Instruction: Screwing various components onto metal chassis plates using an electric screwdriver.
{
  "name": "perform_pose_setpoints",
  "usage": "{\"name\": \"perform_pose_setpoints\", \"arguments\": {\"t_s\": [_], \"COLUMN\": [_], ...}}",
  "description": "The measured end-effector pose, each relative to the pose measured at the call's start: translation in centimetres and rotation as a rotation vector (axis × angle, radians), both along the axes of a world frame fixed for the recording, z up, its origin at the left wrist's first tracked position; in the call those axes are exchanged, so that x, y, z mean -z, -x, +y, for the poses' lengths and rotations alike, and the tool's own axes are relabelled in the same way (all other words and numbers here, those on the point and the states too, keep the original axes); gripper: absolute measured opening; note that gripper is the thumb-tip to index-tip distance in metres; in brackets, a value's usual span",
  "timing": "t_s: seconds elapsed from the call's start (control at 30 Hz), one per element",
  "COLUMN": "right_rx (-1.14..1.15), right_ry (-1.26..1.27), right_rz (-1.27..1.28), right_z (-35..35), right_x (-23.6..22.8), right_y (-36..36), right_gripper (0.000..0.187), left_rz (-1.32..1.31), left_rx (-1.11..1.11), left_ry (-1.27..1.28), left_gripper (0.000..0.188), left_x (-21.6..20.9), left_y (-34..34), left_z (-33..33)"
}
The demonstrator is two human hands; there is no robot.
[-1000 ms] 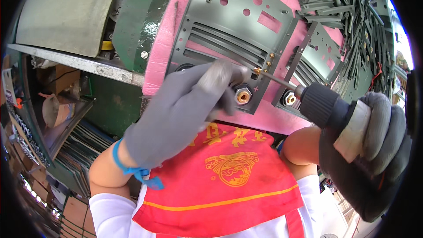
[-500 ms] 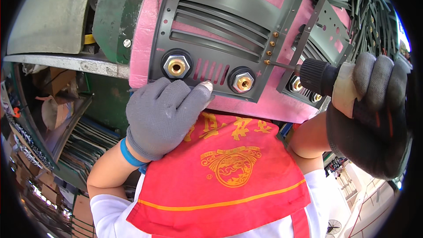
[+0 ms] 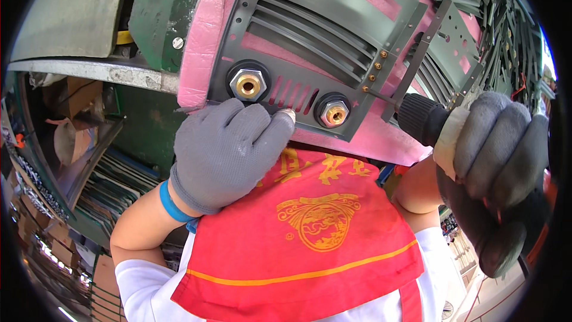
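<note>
A dark grey metal panel (image 3: 310, 92) with curved louvre slots lies tilted on pink foam. Two brass-and-steel threaded connectors (image 3: 248, 84) with hex nuts sit in its lower part. My left hand (image 3: 229, 155), in a grey glove, holds the panel's near edge, its thumb on top between the connectors; the fingertips underneath are hidden. My right hand (image 3: 491, 149), also gloved, is wrapped round a power screwdriver (image 3: 420, 119) with a black ribbed collar. Its thin bit reaches the lowest of several small brass screws (image 3: 366, 89) along the panel's right flange.
Pink foam sheet (image 3: 199, 53) covers the worktop. A second grey panel (image 3: 456, 48) leans close on the right, behind the screwdriver. Many loose grey metal strips (image 3: 494, 30) are heaped at the far right. Below the metal bench edge (image 3: 95, 70) at left, stacked sheets (image 3: 113, 191) stand.
My right hand has dropped lower, and the screwdriver slopes more steeply up to the screw. The panel appears slightly further right as the whole view shifts. My left hand keeps its hold.
</note>
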State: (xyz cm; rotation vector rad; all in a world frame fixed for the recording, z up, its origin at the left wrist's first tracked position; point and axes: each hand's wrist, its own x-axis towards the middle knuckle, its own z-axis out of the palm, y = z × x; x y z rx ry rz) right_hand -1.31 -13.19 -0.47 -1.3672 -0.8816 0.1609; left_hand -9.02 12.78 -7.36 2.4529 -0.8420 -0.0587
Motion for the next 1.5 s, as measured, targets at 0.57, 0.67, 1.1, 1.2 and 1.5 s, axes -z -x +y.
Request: {"name": "perform_pose_setpoints", "arguments": {"t_s": [0.57,0.67,1.1,1.2,1.5], "right_rx": [0.291,0.314,0.371,0.391,0.445], "right_ry": [-0.307,-0.336,-0.472,-0.501,-0.589], "right_rz": [0.103,0.067,0.0,-0.01,-0.032], "right_z": [-1.1,-0.8,2.1,2.1,2.6], "right_x": [-4.5,-4.3,-3.4,-3.1,-2.5], "right_y": [2.1,0.9,-0.4,-0.6,-0.5], "right_gripper": [0.031,0.03,0.029,0.028,0.027], "left_rz": [1.46,1.574,1.654,1.637,1.443], "left_rx": [-0.339,-0.269,-0.346,-0.309,-0.334], "left_ry": [1.13,1.151,1.29,1.293,1.113], "left_gripper": [0.041,0.044,0.056,0.047,0.045], "left_x": [-1.2,-1.5,-1.6,-0.9,-3.2], "left_y": [-7.0,-7.6,-7.5,-7.4,-7.3], "left_z": [-4.8,-4.2,-4.9,-4.5,-3.9]}}
